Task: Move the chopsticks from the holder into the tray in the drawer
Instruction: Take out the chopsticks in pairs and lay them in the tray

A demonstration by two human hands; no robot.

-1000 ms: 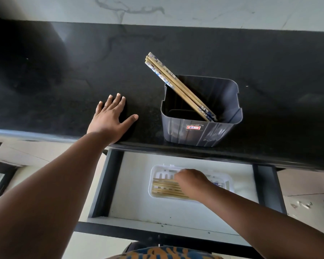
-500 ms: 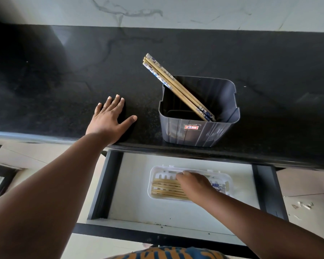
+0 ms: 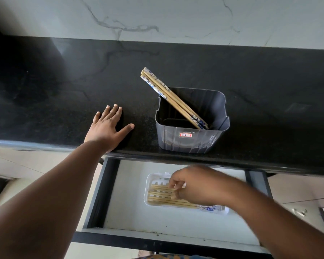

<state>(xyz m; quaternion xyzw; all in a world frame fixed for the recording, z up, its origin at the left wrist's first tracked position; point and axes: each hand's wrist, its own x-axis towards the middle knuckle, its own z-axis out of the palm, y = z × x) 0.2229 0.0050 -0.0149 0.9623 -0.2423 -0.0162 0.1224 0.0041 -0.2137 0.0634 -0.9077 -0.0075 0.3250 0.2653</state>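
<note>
From the head view, we rest our left hand [image 3: 107, 128] flat on the counter [image 3: 64, 94] while our right hand [image 3: 196, 186], fingers curled over chopsticks in the tray [image 3: 148, 184], sits below the holder [image 3: 191, 141], whose remaining chopsticks [image 3: 168, 94] lean up-left, nearer the left hand.

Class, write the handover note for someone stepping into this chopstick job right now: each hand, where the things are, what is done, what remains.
Left hand: flat on the black counter, holding nothing.
Right hand: over the white tray in the open drawer, fingers curled at the chopsticks laid there; grip unclear through blur.
Done: several chopsticks lie in the tray.
Left: a bundle of chopsticks leans in the grey holder; move it to the tray.
</note>
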